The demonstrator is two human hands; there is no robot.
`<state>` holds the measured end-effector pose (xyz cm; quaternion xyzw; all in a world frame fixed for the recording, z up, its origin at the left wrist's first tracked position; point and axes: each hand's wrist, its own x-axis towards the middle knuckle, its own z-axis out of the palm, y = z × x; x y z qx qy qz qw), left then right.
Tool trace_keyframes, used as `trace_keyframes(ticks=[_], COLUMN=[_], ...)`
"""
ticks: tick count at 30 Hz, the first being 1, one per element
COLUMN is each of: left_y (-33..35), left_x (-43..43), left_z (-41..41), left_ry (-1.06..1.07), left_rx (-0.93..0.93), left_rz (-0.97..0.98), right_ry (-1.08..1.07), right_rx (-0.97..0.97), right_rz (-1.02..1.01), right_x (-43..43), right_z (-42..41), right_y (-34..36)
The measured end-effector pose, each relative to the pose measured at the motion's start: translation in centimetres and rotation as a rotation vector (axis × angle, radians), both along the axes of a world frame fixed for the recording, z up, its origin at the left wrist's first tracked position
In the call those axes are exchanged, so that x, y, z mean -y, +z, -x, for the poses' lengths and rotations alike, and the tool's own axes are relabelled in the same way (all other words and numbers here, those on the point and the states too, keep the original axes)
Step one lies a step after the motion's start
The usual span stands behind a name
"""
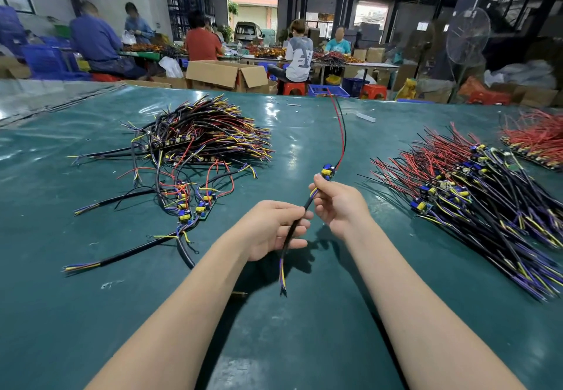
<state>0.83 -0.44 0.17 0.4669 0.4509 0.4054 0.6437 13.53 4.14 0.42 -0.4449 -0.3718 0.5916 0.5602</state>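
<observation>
Holding a light, limp wire harness [307,206] above the bench [304,344], the left hand [271,234] grips its black sheath and the right hand [341,203] pinches just below its small circuit board [327,171]. The sheath looks the safest hold, since the board seems fragile. Wire piles [207,133] flank the harness, leaving open room nearer the person.

Teal table [304,344], black cable [294,229] with yellow and purple cores, red-black leads [341,127]
</observation>
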Motion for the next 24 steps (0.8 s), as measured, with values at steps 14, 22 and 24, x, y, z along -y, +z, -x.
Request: trace_keyframes(ticks=[14, 22, 24], left_y=[0.0, 0.1, 0.0], left_x=[0.2, 0.4, 0.4], left_z=[0.9, 1.0, 0.8], left_ry=[-0.278, -0.234, -0.231], left_rx=[-0.004, -0.159, -0.166], left_rz=[0.070, -0.087, -0.081], right_ry=[-0.132, -0.207, -0.250], right_rx=[-0.051, -0.078, -0.085], right_rz=[-0.096, -0.145, -0.152], right_x=[-0.8, -0.8, -0.9], right_z=[-1.6, -1.5, -1.7], right_y=[-0.1, 0.0, 0.0])
